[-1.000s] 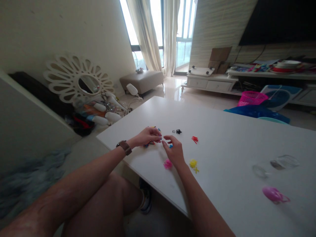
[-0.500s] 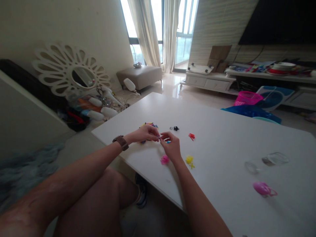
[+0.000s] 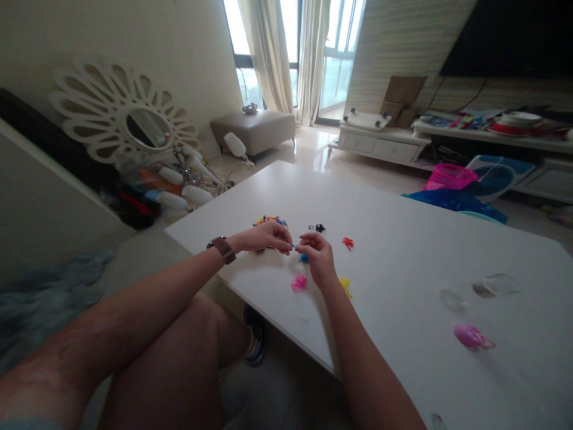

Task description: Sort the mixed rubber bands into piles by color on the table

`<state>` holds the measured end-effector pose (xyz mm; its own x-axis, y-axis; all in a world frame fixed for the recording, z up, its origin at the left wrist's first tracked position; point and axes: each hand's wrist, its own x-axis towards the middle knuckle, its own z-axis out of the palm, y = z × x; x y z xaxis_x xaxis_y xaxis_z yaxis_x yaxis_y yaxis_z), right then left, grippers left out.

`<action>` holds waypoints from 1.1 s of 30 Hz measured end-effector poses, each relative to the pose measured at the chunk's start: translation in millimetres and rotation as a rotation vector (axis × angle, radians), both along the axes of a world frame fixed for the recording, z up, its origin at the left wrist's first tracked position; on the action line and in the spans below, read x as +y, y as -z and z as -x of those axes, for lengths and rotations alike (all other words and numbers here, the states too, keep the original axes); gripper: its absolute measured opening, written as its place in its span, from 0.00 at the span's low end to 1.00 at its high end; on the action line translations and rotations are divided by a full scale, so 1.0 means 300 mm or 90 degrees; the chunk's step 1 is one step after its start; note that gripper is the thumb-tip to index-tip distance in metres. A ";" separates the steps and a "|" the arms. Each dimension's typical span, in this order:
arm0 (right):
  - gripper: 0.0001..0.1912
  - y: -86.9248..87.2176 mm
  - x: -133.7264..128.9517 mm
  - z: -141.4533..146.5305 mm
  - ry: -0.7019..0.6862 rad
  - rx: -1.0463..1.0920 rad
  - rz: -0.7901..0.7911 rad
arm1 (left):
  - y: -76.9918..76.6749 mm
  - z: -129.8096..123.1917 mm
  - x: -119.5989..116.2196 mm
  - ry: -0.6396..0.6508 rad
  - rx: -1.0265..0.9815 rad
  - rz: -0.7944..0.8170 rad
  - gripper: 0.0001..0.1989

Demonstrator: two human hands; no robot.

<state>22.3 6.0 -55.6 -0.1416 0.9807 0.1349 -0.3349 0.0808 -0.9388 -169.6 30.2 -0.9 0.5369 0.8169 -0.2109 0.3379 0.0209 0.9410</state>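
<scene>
Over the white table (image 3: 385, 251), my left hand (image 3: 272, 236) and my right hand (image 3: 317, 254) pinch a small blue band (image 3: 293, 245) between their fingertips. A mixed-colour pile of bands (image 3: 271, 220) lies partly hidden behind my left hand. Just under my right fingers is a blue pile (image 3: 304, 258). A pink pile (image 3: 298, 283) sits nearer the front edge, and a yellow pile (image 3: 345, 286) is partly covered by my right wrist. Farther back are a black pile (image 3: 320, 227) and a red pile (image 3: 348, 243).
At the table's right lie a pink object with a loop (image 3: 472, 337), a clear glass-like container (image 3: 501, 285) and a clear round piece (image 3: 454, 300). Beyond the table stand a pink basket (image 3: 452, 177) and a grey ottoman (image 3: 253, 131).
Both hands have shifted slightly right, and the blue band now shows between their fingertips. The blue pile is more visible; my right wrist covers more of the yellow pile. The camera view has shifted slightly.
</scene>
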 end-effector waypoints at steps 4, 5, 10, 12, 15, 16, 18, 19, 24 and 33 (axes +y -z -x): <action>0.12 0.009 0.000 -0.002 -0.019 0.025 -0.013 | -0.013 -0.004 -0.005 0.000 0.014 -0.017 0.15; 0.12 0.009 -0.001 -0.002 -0.014 0.022 -0.020 | -0.015 -0.003 -0.005 0.001 0.018 -0.019 0.15; 0.10 -0.004 -0.014 -0.008 -0.001 -0.021 -0.050 | -0.010 0.000 -0.002 0.018 0.016 -0.027 0.14; 0.09 -0.011 -0.023 -0.024 0.012 -0.030 -0.076 | -0.005 0.001 -0.002 0.027 0.020 -0.030 0.14; 0.08 -0.014 -0.040 -0.067 -0.012 -0.124 -0.148 | -0.001 0.004 -0.006 0.037 0.041 -0.049 0.13; 0.06 -0.014 -0.047 -0.083 -0.051 -0.180 -0.176 | 0.000 0.005 -0.007 0.039 0.046 -0.058 0.13; 0.06 -0.012 -0.059 -0.112 -0.121 -0.280 -0.226 | 0.000 0.007 -0.009 0.036 0.051 -0.071 0.12; 0.06 -0.010 -0.064 -0.123 -0.149 -0.323 -0.251 | 0.000 0.008 -0.009 0.031 0.054 -0.074 0.12; 0.09 -0.009 -0.078 -0.138 -0.198 -0.445 -0.317 | 0.011 0.001 -0.002 0.016 0.062 -0.084 0.12; 0.08 -0.034 -0.075 -0.131 -0.132 -0.510 -0.360 | 0.036 -0.008 0.009 0.060 0.065 -0.085 0.13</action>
<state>61.5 -16.5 -45.4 -0.5559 0.7472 0.3641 0.3209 0.5970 -0.7353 -167.4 33.1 -11.8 0.5931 0.7888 -0.1614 0.4264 -0.1378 0.8940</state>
